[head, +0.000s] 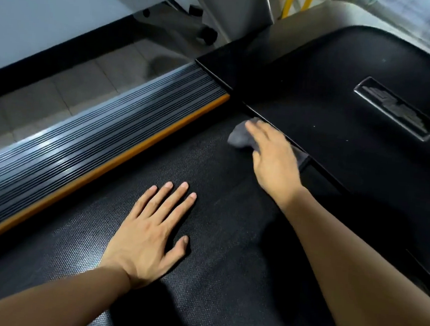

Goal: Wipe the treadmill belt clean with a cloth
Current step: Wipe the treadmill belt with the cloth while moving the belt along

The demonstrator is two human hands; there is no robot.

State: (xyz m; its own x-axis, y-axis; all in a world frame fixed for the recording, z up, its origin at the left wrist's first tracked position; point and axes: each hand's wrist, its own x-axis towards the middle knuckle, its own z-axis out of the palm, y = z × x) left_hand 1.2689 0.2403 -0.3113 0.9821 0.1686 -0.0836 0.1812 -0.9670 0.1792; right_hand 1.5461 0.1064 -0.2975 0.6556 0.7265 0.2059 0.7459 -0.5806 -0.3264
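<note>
The black textured treadmill belt (201,276) fills the lower middle of the view. My left hand (153,229) lies flat on it, fingers straight and spread. Further up, my right hand (273,154) presses a grey cloth (240,136) onto the belt with straight fingers, right where the belt meets the black motor cover (341,82). Most of the cloth is hidden under the hand; one end shows past the fingertips and another by the wrist side.
A ribbed grey side rail (83,138) with an orange strip (122,161) runs along the belt's left edge. Beyond it is tiled floor (68,94) and a wall. A logo plate (395,109) sits on the motor cover. A grey upright (232,8) rises at the top.
</note>
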